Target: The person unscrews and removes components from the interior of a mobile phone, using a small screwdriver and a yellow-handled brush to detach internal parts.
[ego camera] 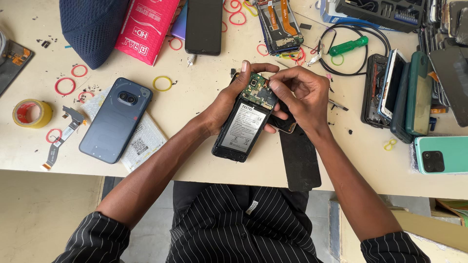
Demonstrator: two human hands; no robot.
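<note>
An opened black phone [242, 127] with its back cover off lies tilted on the table, showing a white-labelled battery and a green circuit board [258, 90] at its upper end. My left hand [233, 95] grips the phone's upper left side, thumb stretched over the top edge. My right hand [301, 94] rests over the phone's upper right, with bent fingertips pinching at the circuit board. A small shiny part [284, 127] peeks out below my right palm. Under my right wrist sits a black flat panel [299, 158].
A blue-grey phone [116, 120] lies left on a paper sheet. Yellow tape roll [31, 113], coloured rubber bands, a flex cable [62, 135], pink pouch [147, 27] and a dark cap surround it. Right: stacked phones [402, 92], green screwdriver [348, 46], mint phone [442, 154], tool case.
</note>
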